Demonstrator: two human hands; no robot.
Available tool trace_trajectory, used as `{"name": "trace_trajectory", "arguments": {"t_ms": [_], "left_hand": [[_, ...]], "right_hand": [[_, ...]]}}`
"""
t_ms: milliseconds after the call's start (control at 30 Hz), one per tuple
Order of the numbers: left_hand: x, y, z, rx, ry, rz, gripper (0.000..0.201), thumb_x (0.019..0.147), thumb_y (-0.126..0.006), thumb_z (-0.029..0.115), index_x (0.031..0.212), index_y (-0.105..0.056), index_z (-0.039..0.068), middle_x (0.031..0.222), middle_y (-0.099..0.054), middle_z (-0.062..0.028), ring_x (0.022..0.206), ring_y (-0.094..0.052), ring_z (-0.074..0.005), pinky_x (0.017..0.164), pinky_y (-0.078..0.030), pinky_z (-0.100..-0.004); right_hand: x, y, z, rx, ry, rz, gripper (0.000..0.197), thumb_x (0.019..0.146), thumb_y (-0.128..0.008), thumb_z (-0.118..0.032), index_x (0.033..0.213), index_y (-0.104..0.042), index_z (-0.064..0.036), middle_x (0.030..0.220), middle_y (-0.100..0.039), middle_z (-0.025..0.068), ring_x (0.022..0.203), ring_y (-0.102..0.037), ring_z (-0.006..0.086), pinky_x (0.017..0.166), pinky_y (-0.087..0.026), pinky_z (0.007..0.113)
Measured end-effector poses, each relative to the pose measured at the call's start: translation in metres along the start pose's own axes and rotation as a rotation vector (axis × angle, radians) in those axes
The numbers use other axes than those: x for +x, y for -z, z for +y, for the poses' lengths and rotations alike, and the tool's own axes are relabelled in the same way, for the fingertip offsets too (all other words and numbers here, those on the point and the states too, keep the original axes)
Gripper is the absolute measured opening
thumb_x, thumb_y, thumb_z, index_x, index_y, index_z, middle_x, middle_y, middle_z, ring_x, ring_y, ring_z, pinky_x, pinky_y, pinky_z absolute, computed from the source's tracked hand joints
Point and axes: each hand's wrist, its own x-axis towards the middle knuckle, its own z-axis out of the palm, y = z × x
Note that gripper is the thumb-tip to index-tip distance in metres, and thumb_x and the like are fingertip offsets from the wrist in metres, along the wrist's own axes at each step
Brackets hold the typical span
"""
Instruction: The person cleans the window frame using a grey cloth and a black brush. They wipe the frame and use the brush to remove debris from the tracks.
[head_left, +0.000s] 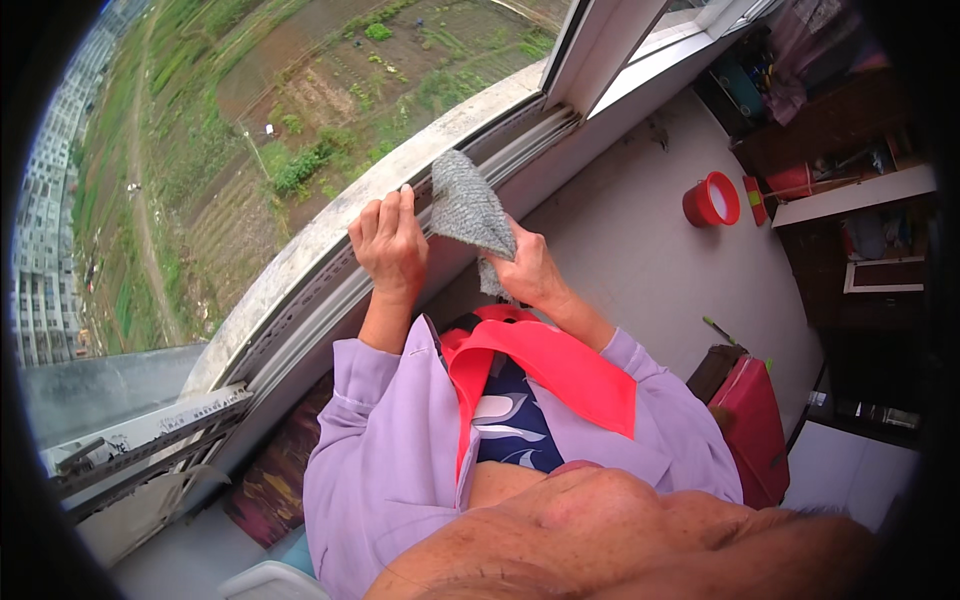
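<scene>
Fingers point(388, 215) of the left hand point(392, 258) lie close together and bent, their tips over the window track point(330, 262) near its outer edge; whether they pinch anything there, I cannot tell. Right thumb and fingers close on a grey cloth — the right hand point(532, 268) grips it by its lower end, at the inner edge of the track. From that grip the cloth point(468, 205) slants up and across the track, its top reaching toward the inner edge of the pale ledge point(475, 125), just to the right of the left hand; a short tail of it hangs below the right hand. Farther along the track, a white post point(612, 45) rises at its upper right end. Outside the ledge spreads a field point(320, 95) of green and brown plots, with pale buildings point(48, 250) at the far left. Both sleeves are lilac, and a red scarf point(560, 375) lies across the person's chest. Indoors, a red bucket point(712, 200) stands on the floor point(630, 215) near its right edge, close to the dark shelves point(850, 235) — and a red case point(752, 430) stands near the floor's lower right corner, beside the person's right sleeve.
</scene>
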Motion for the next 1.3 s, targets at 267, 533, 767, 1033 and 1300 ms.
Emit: {"name": "trace_trajectory", "arguments": {"t_ms": [267, 533, 767, 1033, 1300], "left_hand": [[-0.001, 0.003, 0.000, -0.008, -0.001, -0.018, 0.036, 0.071, -0.067, 0.003, 0.106, -0.068, 0.010, 0.100, -0.063, -0.0009, 0.094, -0.057, -0.0212, 0.080, -0.041, -0.0347], [-0.002, 0.002, -0.002, -0.014, -0.010, -0.030, 0.033, 0.073, -0.063, 0.005, 0.106, -0.068, 0.004, 0.102, -0.063, -0.0035, 0.095, -0.057, -0.0210, 0.082, -0.040, -0.0351], [-0.002, 0.004, -0.003, -0.025, -0.026, -0.013, 0.032, 0.074, -0.062, 0.006, 0.106, -0.067, 0.004, 0.101, -0.063, -0.0035, 0.094, -0.057, -0.0208, 0.082, -0.040, -0.0344], [-0.001, 0.003, -0.004, -0.032, -0.024, -0.013, 0.032, 0.075, -0.062, 0.006, 0.107, -0.067, 0.003, 0.101, -0.063, -0.0035, 0.094, -0.057, -0.0206, 0.081, -0.039, -0.0343], [0.001, 0.004, -0.002, -0.045, -0.028, -0.015, 0.033, 0.075, -0.062, 0.006, 0.107, -0.066, 0.003, 0.101, -0.063, -0.0036, 0.094, -0.057, -0.0208, 0.082, -0.039, -0.0341]], "right_hand": [[0.046, 0.068, 0.021, -0.044, -0.101, 0.276, 0.033, 0.082, -0.066, -0.010, 0.112, -0.060, 0.0032, 0.094, -0.069, 0.0156, 0.087, -0.065, 0.0200, 0.079, -0.050, 0.033], [0.033, 0.043, 0.019, -0.029, -0.073, 0.166, 0.034, 0.082, -0.067, -0.009, 0.114, -0.061, 0.0033, 0.095, -0.069, 0.0115, 0.088, -0.063, 0.0176, 0.083, -0.048, 0.031], [0.064, 0.076, 0.033, 0.251, -0.231, 0.277, 0.024, 0.082, -0.066, -0.005, 0.103, -0.063, 0.0053, 0.087, -0.068, 0.0072, 0.076, -0.061, 0.0132, 0.073, -0.050, 0.030], [0.037, 0.061, 0.021, 0.241, -0.142, 0.208, 0.028, 0.081, -0.067, -0.006, 0.107, -0.063, 0.0040, 0.090, -0.068, 0.0067, 0.079, -0.061, 0.0134, 0.074, -0.050, 0.030], [0.062, 0.069, 0.028, -0.071, -0.180, 0.309, 0.030, 0.082, -0.067, -0.011, 0.107, -0.062, 0.0044, 0.090, -0.069, 0.0144, 0.082, -0.065, 0.0181, 0.077, -0.050, 0.034]]}}
